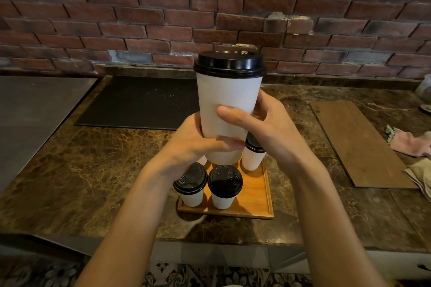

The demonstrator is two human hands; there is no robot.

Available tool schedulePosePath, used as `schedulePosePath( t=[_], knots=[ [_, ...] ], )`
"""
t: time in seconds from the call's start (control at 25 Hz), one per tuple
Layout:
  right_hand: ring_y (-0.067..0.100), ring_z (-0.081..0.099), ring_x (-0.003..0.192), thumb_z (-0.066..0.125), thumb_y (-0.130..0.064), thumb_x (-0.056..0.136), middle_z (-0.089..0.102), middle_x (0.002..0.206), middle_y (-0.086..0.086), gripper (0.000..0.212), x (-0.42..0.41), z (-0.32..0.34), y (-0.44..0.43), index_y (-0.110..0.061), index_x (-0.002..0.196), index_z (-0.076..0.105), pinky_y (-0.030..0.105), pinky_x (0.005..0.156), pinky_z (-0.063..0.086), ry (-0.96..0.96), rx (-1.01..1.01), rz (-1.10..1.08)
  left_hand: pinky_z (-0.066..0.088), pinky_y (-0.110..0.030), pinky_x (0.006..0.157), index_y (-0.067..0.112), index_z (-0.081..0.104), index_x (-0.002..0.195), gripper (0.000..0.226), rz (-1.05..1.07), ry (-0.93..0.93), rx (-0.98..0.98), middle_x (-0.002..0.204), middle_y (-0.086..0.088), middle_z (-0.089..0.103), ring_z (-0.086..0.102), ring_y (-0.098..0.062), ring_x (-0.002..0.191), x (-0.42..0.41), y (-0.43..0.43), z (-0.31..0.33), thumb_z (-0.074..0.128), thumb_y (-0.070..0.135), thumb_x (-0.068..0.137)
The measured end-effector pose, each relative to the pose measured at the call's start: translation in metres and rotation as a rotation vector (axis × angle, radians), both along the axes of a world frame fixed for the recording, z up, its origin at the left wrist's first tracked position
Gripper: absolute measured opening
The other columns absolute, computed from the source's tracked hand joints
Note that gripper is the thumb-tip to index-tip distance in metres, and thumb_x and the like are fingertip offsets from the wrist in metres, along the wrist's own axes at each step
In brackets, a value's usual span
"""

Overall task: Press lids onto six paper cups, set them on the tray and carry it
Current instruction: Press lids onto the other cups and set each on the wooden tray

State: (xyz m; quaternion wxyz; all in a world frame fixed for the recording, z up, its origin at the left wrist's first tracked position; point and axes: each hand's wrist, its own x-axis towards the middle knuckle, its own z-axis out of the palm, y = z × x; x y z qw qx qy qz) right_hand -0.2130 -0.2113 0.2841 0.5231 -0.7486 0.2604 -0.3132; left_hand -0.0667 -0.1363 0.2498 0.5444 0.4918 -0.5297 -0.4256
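Note:
A white paper cup (229, 98) with a black lid (229, 63) is held up close to the camera, above the wooden tray (254, 196). My left hand (193, 142) grips its lower part from the left, thumb across the front. My right hand (263, 123) grips it from the right, thumb lying over the cup's front. On the tray stand lidded white cups: one at the front left (191, 186), one beside it (224, 185), one at the back right (253, 154). Part of another cup (202, 160) shows behind my left hand. The tray's back is hidden.
The tray sits on a brown marble counter (93, 165) below a brick wall. A black mat (140, 102) lies at the back, a metal surface (35, 109) at the left, a wooden board (359, 142) at the right, with cloths (410, 142) beyond it.

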Motion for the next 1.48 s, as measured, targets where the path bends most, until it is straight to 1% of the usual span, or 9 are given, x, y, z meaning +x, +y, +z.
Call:
schedulePosePath(
  t=[0.2,0.4,0.56,0.68,0.8,0.96,1.08,1.28,1.48],
  knots=[
    [-0.009,0.059,0.099,0.075,-0.055,0.067,0.062,0.111,-0.017,0.067,0.005,0.001,0.004,-0.031,0.126,0.052,0.009,0.075,0.052,-0.012,-0.069,-0.112,0.052,-0.014,0.07,0.03,0.058,0.108,0.058,0.164,-0.033,-0.017,0.097,0.013,0.068,0.065,-0.004,0.095,-0.007,-0.004,-0.001,0.084,0.021,0.056],
    [-0.004,0.058,0.102,0.077,-0.055,0.07,0.059,0.112,-0.019,0.066,0.012,0.004,0.009,-0.033,0.126,0.05,0.011,0.077,0.052,-0.022,-0.138,-0.219,0.05,-0.008,0.067,0.029,0.052,0.11,0.062,0.33,-0.011,-0.078,0.1,0.008,0.065,0.064,0.007,0.092,-0.019,-0.01,0.0,0.084,0.021,0.057],
    [0.003,0.056,0.109,0.078,-0.059,0.069,0.057,0.118,-0.015,0.078,0.018,0.0,0.014,-0.028,0.133,0.047,0.032,0.089,0.055,0.026,-0.176,-0.304,0.041,0.003,0.06,0.031,0.048,0.107,0.051,0.448,-0.08,-0.095,0.096,0.019,0.055,0.053,0.028,0.081,-0.026,-0.014,-0.003,0.077,0.01,0.07],
    [0.003,0.056,0.108,0.079,-0.06,0.065,0.054,0.112,-0.019,0.085,0.022,-0.003,0.018,-0.026,0.134,0.044,0.033,0.088,0.056,0.022,-0.178,-0.356,0.043,0.002,0.065,0.016,0.05,0.122,0.061,0.486,-0.167,-0.084,0.101,0.017,0.057,0.058,0.017,0.088,-0.027,-0.015,-0.005,0.071,0.03,0.066],
    [0.006,0.057,0.109,0.081,-0.059,0.064,0.053,0.111,-0.018,0.087,0.025,-0.006,0.02,-0.025,0.134,0.044,0.036,0.089,0.056,0.007,-0.153,-0.399,0.047,-0.002,0.068,0.016,0.05,0.128,0.072,0.499,-0.208,-0.077,0.102,0.016,0.058,0.058,0.011,0.091,-0.029,-0.015,-0.006,0.065,0.04,0.061],
    [0.012,0.056,0.114,0.08,-0.063,0.061,0.058,0.12,-0.011,0.088,0.022,-0.005,0.018,-0.026,0.133,0.047,0.04,0.091,0.055,-0.001,-0.174,-0.397,0.043,0.002,0.066,0.021,0.049,0.124,0.068,0.455,-0.207,-0.076,0.101,0.02,0.057,0.056,0.019,0.09,-0.027,-0.013,-0.004,0.072,0.033,0.062],
    [0.006,0.057,0.111,0.082,-0.061,0.06,0.058,0.116,-0.015,0.083,0.018,0.002,0.015,-0.029,0.129,0.048,0.035,0.09,0.056,-0.006,-0.208,-0.354,0.04,0.004,0.065,0.03,0.049,0.114,0.056,0.415,-0.181,-0.093,0.097,0.021,0.057,0.053,0.025,0.089,-0.023,-0.012,0.001,0.077,0.014,0.068],
    [-0.007,0.059,0.1,0.08,-0.057,0.061,0.059,0.108,-0.022,0.072,0.011,0.008,0.008,-0.036,0.122,0.049,0.015,0.078,0.055,-0.034,-0.157,-0.215,0.048,-0.005,0.07,0.02,0.05,0.121,0.064,0.282,-0.146,-0.082,0.107,0.011,0.062,0.061,0.007,0.098,-0.014,-0.007,0.006,0.082,0.008,0.067],
    [0.0,0.065,0.098,0.08,-0.044,0.067,0.066,0.108,-0.012,0.062,0.003,0.001,0.003,-0.029,0.122,0.056,0.017,0.074,0.055,-0.075,-0.025,-0.044,0.054,-0.021,0.077,0.015,0.057,0.117,0.06,0.153,-0.127,0.002,0.104,0.005,0.066,0.064,-0.01,0.099,-0.005,0.0,0.007,0.08,0.018,0.062]
  ],
)
